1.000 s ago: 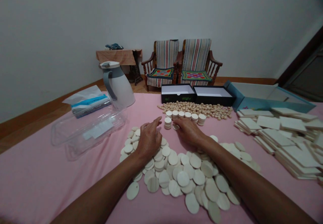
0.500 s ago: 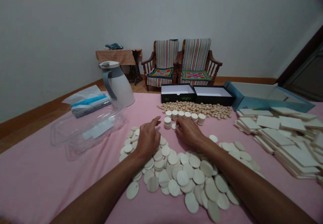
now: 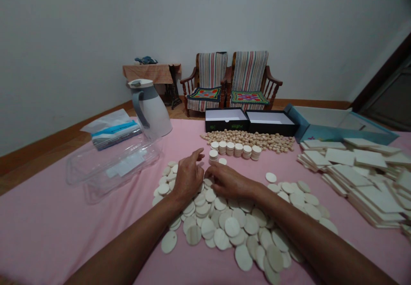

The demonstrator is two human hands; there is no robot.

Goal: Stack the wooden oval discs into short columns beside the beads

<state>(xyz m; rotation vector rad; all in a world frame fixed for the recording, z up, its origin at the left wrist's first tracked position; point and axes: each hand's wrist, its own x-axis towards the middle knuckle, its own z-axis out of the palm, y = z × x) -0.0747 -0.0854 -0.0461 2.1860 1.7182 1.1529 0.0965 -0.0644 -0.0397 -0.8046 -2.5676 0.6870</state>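
Left hand (image 3: 189,178): fingers loosely spread, tips toward 12 o'clock, over the upper left edge of the disc pile; no held item visible.
Right hand (image 3: 229,181): fingers together and bent toward 9 o'clock, tips on the discs at the pile's top edge; any pinch is hidden, cannot tell.
Main item: large pale wooden discs (image 3: 224,229), loose and overlapping, lie beneath and at 6 o'clock from both hands.
Nearby: a single small wooden disc (image 3: 222,161) lies at 12 o'clock, just beyond the fingertips. Short stacks of small discs (image 3: 234,149) form a row behind it.
Outer items: a heap of wooden beads (image 3: 247,140) at 12 o'clock; two open black boxes (image 3: 226,119) beyond; rectangular wooden tiles (image 3: 359,178) at 3 o'clock; a clear plastic case (image 3: 112,169) at 9 o'clock.
Step in hand (judged): handling discs at the pile's top edge.
Next move (judged): calls for a clean finger grip on one disc among overlapping neighbours.
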